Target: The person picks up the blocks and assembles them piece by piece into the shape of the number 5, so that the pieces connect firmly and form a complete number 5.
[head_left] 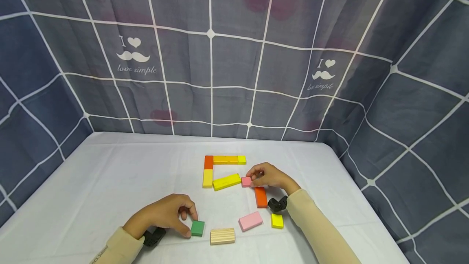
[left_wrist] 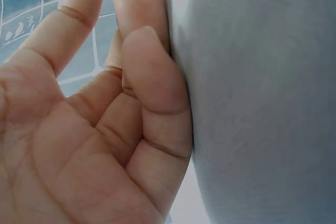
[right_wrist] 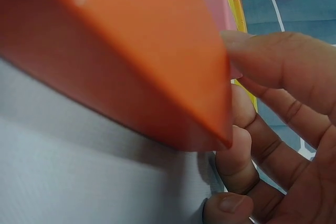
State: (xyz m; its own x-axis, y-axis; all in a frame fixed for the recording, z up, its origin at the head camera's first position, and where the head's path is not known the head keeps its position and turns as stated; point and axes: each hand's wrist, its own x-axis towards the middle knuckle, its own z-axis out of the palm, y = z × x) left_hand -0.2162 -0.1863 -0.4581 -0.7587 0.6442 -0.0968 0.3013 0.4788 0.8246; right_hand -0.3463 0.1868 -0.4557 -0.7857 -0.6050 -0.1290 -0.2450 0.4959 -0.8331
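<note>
My right hand (head_left: 270,175) pinches a small pink square block (head_left: 246,181) between thumb and index finger. That block sits at the right end of a slanted yellow block (head_left: 226,182). In the right wrist view, an orange block (right_wrist: 152,40) fills the foreground, with the pink block (right_wrist: 220,14) partly hidden behind it. Lower on the left, my left hand (head_left: 166,214) holds a green square block (head_left: 198,228), thumb at its left side and index fingertip at its far edge. The left wrist view shows the curled fingers (left_wrist: 157,87) close to the white surface; the green block is hidden there.
Orange (head_left: 209,161), amber (head_left: 225,159) and yellow (head_left: 207,178) blocks form a corner at the back. Nearer lie a ridged wooden block (head_left: 222,236), a larger pink block (head_left: 250,221) and a yellow square (head_left: 277,221). A grey checked curtain (head_left: 234,64) surrounds the white table (head_left: 110,174).
</note>
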